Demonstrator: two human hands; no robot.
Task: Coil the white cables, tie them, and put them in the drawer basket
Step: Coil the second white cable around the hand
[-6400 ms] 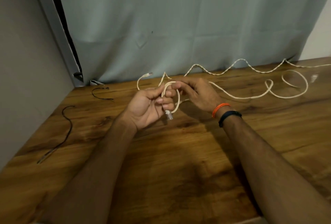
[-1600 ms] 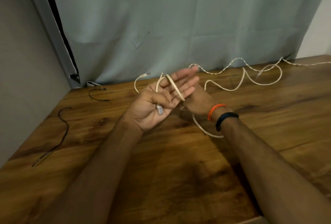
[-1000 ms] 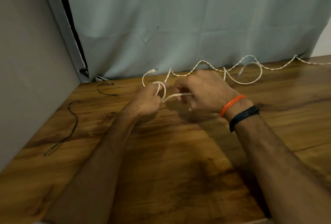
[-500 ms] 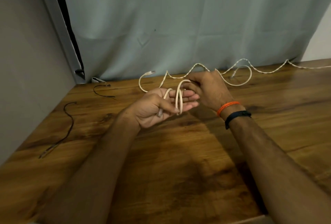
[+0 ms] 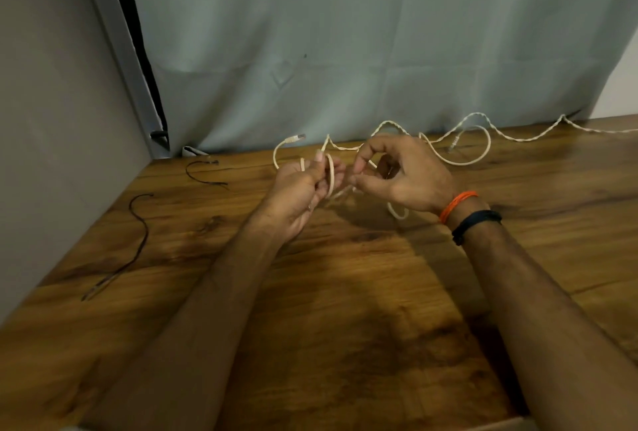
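My left hand (image 5: 303,185) is closed around a small coil of smooth white cable (image 5: 330,173), its loops wrapped over the fingers. My right hand (image 5: 404,175) pinches the same cable just right of the coil, and a short slack loop (image 5: 397,213) hangs below it. The free tail curves back over the table in a wide loop (image 5: 483,151). A second, twisted white cable (image 5: 518,137) runs along the foot of the curtain, with a plug end (image 5: 293,138) at the left. No drawer basket is in view.
The wooden table (image 5: 345,292) meets a grey wall on the left and a pale curtain (image 5: 345,51) at the back. Two thin black ties (image 5: 138,230) (image 5: 203,173) lie near the left edge.
My left hand has turned from palm-up to closed over the coil. My right hand drew back to the right along the cable, and the loose loop behind slid closer.
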